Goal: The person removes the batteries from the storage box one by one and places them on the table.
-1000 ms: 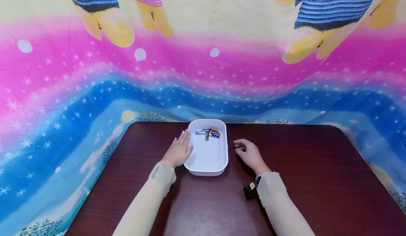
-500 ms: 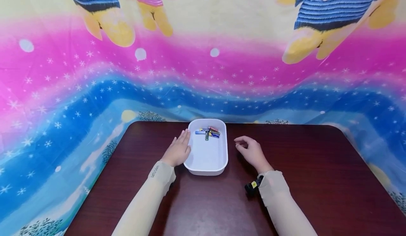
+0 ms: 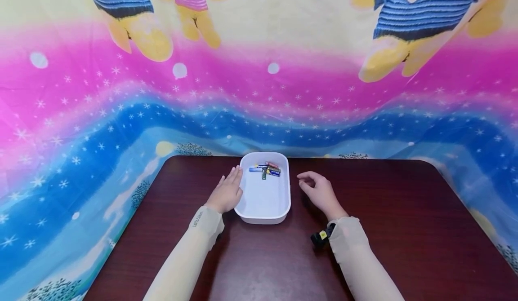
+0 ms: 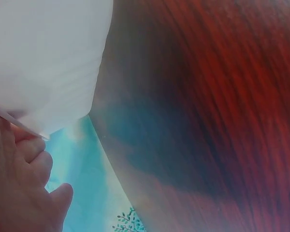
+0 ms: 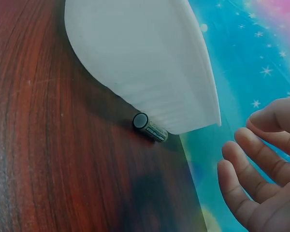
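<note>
A white tray (image 3: 263,202) stands on the table, with several batteries (image 3: 273,170) lying in a loose pile at its far end. My left hand (image 3: 225,192) rests against the tray's left rim, its fingers stretched out along the edge. Just right of the tray hovers my right hand (image 3: 321,196), fingers loosely bent and holding nothing. In the right wrist view, a single battery (image 5: 152,129) lies on the table close beside the tray's outer wall, apart from the right hand's fingertips (image 5: 228,169). From the head view this battery is mostly hidden.
The dark reddish-brown wooden table (image 3: 259,265) has rounded far corners. Behind it hangs a colourful printed cloth (image 3: 259,99), close to the tray's far end. A small black device (image 3: 321,238) is strapped at the right wrist.
My right hand has shifted slightly forward, staying beside the tray. The left thumb has drawn in a little. Tray and batteries have stayed in place.
</note>
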{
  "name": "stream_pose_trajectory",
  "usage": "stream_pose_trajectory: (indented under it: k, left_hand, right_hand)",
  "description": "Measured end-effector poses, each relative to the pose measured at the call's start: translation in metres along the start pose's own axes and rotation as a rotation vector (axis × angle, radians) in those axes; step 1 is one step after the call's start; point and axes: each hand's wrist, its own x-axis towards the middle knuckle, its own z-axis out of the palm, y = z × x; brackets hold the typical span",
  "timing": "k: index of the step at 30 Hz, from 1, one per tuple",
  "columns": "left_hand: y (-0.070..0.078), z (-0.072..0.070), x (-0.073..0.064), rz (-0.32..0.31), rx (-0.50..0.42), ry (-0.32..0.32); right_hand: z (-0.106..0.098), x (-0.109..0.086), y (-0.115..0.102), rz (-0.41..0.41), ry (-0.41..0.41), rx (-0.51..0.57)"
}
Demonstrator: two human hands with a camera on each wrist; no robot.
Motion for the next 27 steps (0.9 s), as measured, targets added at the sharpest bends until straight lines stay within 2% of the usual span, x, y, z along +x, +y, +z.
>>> stream_pose_trajectory:
  k: [18, 27]
  left_hand:
    - [-0.003, -0.001, -0.005, -0.024, 0.020, 0.008]
    - [-0.005, -0.003, -0.009, -0.021, 0.026, 0.023]
  right_hand:
    - [0.002, 0.004, -0.011, -0.020, 0.006, 0.022]
    - [0.005, 0.011, -0.028, -0.037, -0.005, 0.063]
